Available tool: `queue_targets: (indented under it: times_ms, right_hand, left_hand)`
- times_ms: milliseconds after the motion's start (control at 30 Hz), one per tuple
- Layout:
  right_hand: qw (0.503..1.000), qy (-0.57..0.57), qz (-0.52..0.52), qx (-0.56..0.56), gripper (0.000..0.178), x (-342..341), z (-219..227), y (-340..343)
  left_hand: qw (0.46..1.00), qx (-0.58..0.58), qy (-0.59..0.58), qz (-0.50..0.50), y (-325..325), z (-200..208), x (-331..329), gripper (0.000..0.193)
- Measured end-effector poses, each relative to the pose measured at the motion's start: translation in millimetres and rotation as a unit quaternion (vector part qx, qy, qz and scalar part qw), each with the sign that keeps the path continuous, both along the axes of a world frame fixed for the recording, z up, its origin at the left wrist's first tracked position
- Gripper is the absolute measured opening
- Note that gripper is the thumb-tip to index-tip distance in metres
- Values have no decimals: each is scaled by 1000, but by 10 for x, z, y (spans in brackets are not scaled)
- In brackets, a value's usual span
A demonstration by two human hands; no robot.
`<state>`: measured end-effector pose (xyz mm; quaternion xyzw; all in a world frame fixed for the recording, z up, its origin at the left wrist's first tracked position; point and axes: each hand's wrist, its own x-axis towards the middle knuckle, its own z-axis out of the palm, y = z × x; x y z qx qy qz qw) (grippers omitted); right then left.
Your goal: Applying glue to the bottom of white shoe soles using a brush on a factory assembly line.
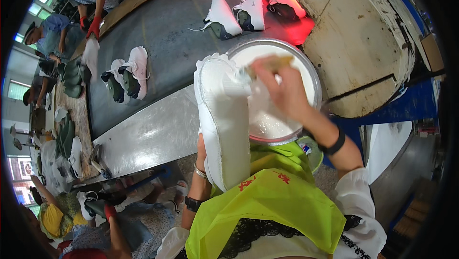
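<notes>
My left hand (201,150) holds up a white shoe (222,125) with its sole facing me. The shoe hides the fingers. My right hand (283,89) is closed around the handle of a brush (275,62), slightly smeared by motion. The brush head touches the upper right end of the sole, which looks wet there. Below and behind my right hand stands a round metal basin (313,80) filled with white liquid (272,120).
A dark conveyor belt (177,34) carries white-and-dark-green shoes (129,75), with more shoes (239,15) farther off near red light. A metal ledge (143,132) runs along it. Right is a worn beige surface (363,44). Several people (98,1) work at the left.
</notes>
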<state>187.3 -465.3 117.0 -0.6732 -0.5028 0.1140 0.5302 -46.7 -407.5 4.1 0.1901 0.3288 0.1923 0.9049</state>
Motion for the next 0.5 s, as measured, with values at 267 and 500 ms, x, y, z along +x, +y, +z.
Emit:
queue_targets:
  times_ms: [267, 500]
  right_hand:
    - [997, -32, 66, -2, 14, -200, 112, 0]
    - [979, -110, 88, 149, 14, -220, 54, 218]
  left_hand:
    - [989, 91, -107, -42, 162, -139, -29, 55]
    - [977, -6, -208, -37, 177, -188, -76, 58]
